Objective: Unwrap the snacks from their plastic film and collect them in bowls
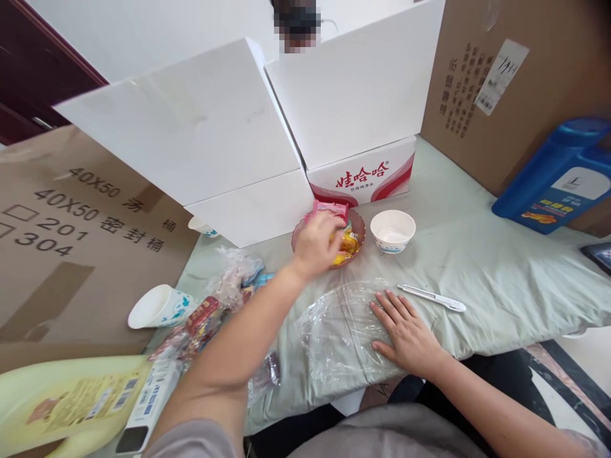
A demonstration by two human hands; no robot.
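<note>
Pink packet [331, 208], yellow packets [350, 244], reddish bowl [296, 238], white cup [165, 306] with teal leaf pattern, pale green cloth [477, 267]

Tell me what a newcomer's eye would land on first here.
Probably the white boxes along the back, one bearing red lettering. Next, the blue bottle at the far right; then, in the middle, the left hand at a pink bowl of bright packets, with the right hand flat on clear plastic.

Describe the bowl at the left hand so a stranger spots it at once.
Find the white box with red writing standing on the cloth-covered table. Just in front of its left end, with the left hand over it, sits a round bowl. Unlike the white bowl to its right, it is pinkish, see-through and holds pink and yellow packets.
</note>
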